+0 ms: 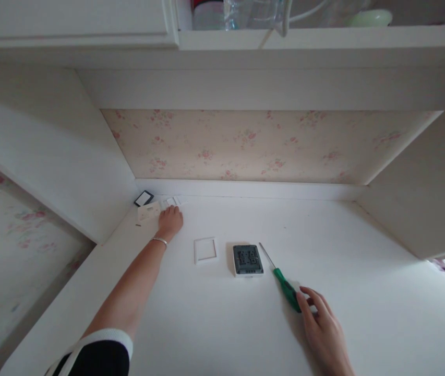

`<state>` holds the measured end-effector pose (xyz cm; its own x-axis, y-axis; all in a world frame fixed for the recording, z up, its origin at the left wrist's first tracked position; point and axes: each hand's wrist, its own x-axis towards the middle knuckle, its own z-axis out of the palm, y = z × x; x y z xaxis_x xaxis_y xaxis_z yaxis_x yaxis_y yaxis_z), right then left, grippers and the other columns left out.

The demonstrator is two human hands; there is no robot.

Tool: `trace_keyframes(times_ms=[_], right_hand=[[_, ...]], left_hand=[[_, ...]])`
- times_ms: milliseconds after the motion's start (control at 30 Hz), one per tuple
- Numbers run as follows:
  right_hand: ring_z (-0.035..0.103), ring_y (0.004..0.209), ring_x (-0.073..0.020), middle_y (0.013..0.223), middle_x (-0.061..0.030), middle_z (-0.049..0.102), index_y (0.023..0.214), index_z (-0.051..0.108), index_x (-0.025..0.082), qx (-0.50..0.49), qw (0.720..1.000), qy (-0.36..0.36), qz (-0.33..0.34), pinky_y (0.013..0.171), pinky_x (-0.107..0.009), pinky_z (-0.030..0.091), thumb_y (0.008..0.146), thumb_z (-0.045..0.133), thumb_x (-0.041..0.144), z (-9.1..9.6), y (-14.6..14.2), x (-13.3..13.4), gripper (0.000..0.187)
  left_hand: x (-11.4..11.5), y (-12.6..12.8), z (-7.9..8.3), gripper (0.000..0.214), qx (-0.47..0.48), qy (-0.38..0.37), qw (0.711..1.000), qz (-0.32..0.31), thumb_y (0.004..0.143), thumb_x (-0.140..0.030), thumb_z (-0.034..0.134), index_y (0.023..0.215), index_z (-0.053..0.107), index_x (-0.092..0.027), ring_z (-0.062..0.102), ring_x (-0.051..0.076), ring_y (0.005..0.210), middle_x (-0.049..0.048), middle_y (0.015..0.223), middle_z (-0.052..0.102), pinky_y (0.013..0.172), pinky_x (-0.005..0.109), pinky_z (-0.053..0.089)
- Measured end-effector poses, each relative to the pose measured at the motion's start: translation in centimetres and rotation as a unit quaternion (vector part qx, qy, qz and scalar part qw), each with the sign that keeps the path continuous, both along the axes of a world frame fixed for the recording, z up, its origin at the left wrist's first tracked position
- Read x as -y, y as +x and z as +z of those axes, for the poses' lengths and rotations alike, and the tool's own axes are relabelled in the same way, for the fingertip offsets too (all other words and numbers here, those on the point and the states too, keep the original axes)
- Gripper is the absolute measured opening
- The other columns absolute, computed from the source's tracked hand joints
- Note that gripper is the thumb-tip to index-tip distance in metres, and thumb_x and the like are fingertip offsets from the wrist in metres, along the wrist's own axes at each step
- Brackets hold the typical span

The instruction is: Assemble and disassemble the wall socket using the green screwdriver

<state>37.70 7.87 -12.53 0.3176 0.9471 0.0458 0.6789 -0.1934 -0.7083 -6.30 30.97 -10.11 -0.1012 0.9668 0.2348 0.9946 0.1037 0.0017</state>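
Observation:
My left hand (170, 220) reaches to the back left of the white surface, its fingers curled down beside a cream plate (149, 211) and over small white frame pieces (172, 201). The fingertips are hidden, so what they grip cannot be made out. With thumb and fingers, my right hand (322, 326) pinches the handle end of a green-handled screwdriver (285, 287), whose metal tip points away to the left. Just left of that tip lies a dark grey switch module (248, 259) with a white edge. A thin white square frame (205, 250) lies between the module and my left forearm.
A black-edged piece with a white middle (144, 198) rests in the back left corner, near a small dark bit (138, 225). White panels (50, 136) stand at both sides. Overhead is a cabinet shelf (324, 39) with containers; floral wallpaper (245, 146) covers the back.

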Motion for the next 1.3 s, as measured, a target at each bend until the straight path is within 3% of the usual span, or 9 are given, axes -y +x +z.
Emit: trace_keyframes(times_ms=[300,433,567,767,867,1000,1100,1200,1300], right_hand=[[0.060,0.078,-0.0181,0.109,-0.0037,0.062,0.111,0.058,0.029,0.016,1.000,-0.025,0.007,0.069,-0.029,0.047,0.084,0.040,0.063,-0.1,0.0,-0.4,0.047],[0.061,0.081,-0.0181,0.115,-0.0022,0.061,0.110,0.058,0.031,0.024,0.999,-0.032,0.009,0.070,-0.030,0.047,0.085,0.038,0.062,0.1,-0.1,-0.5,0.045],[0.061,0.082,-0.0191,0.115,-0.0029,0.061,0.110,0.057,0.030,0.016,0.999,-0.030,0.008,0.072,-0.030,0.047,0.086,0.038,0.061,0.1,0.0,-0.4,0.044],[0.063,0.075,-0.0192,0.113,-0.0055,0.062,0.112,0.057,0.028,-0.002,0.999,-0.034,-0.002,0.071,-0.032,0.048,0.084,0.039,0.063,-0.5,0.4,-0.4,0.048],[0.062,0.077,-0.0187,0.116,-0.0043,0.061,0.112,0.057,0.029,-0.008,0.999,-0.032,0.000,0.072,-0.032,0.048,0.084,0.039,0.063,-0.5,0.4,-0.4,0.048],[0.062,0.078,-0.0188,0.110,-0.0043,0.063,0.111,0.058,0.028,-0.006,1.000,-0.026,-0.004,0.071,-0.031,0.048,0.084,0.039,0.063,-0.3,0.2,-0.4,0.048],[0.062,0.078,-0.0196,0.104,-0.0053,0.064,0.112,0.059,0.027,-0.006,1.000,-0.025,-0.004,0.070,-0.031,0.048,0.084,0.040,0.063,-0.2,0.2,-0.4,0.049],[0.062,0.078,-0.0201,0.103,-0.0061,0.065,0.112,0.059,0.026,-0.022,1.000,-0.022,-0.003,0.071,-0.031,0.048,0.083,0.041,0.062,0.0,0.3,-0.4,0.049],[0.062,0.075,-0.0200,0.101,-0.0075,0.065,0.109,0.061,0.023,-0.057,0.998,-0.014,-0.025,0.068,-0.031,0.049,0.082,0.043,0.062,0.3,0.5,-0.3,0.051]], left_hand=[[1.9,-2.2,-0.1,0.041,-0.006,-0.015,0.999,0.040,0.093,-0.033,0.029,0.109,0.059,-0.010,0.054,0.028,0.108,0.0166,0.110,0.060,0.090,0.037,0.042],[0.4,-2.6,0.2,0.041,0.008,-0.030,0.997,0.077,0.093,-0.028,0.028,0.107,0.060,-0.006,0.056,0.028,0.106,0.0198,0.110,0.060,0.091,0.037,0.042],[-1.9,-2.7,0.6,0.037,0.038,-0.068,0.989,0.128,0.089,-0.029,0.043,0.107,0.060,-0.002,0.058,0.030,0.105,0.0231,0.107,0.062,0.089,0.038,0.043],[-4.2,-2.8,0.8,0.037,0.107,-0.141,0.959,0.223,0.089,-0.042,0.053,0.110,0.058,-0.012,0.060,0.020,0.100,0.0094,0.111,0.062,0.088,0.040,0.049],[-4.5,-2.6,1.0,0.035,0.138,-0.166,0.945,0.246,0.088,-0.041,0.055,0.110,0.058,-0.014,0.061,0.019,0.098,0.0079,0.110,0.062,0.085,0.039,0.051],[-4.3,-1.9,1.6,0.035,0.158,-0.157,0.945,0.238,0.088,-0.041,0.055,0.110,0.058,-0.014,0.061,0.019,0.098,0.0078,0.110,0.062,0.085,0.039,0.051],[-3.5,-1.1,2.6,0.034,0.152,-0.113,0.959,0.210,0.091,-0.037,0.049,0.110,0.059,-0.011,0.061,0.023,0.102,0.0133,0.113,0.062,0.086,0.039,0.050],[-2.2,-0.3,4.0,0.035,0.137,-0.052,0.974,0.174,0.092,-0.029,0.040,0.113,0.058,-0.008,0.060,0.030,0.107,0.0210,0.113,0.062,0.084,0.040,0.048],[0.0,0.8,5.7,0.037,0.129,-0.006,0.983,0.127,0.093,-0.030,0.037,0.113,0.059,-0.009,0.060,0.032,0.105,0.0195,0.107,0.066,0.086,0.042,0.047]])
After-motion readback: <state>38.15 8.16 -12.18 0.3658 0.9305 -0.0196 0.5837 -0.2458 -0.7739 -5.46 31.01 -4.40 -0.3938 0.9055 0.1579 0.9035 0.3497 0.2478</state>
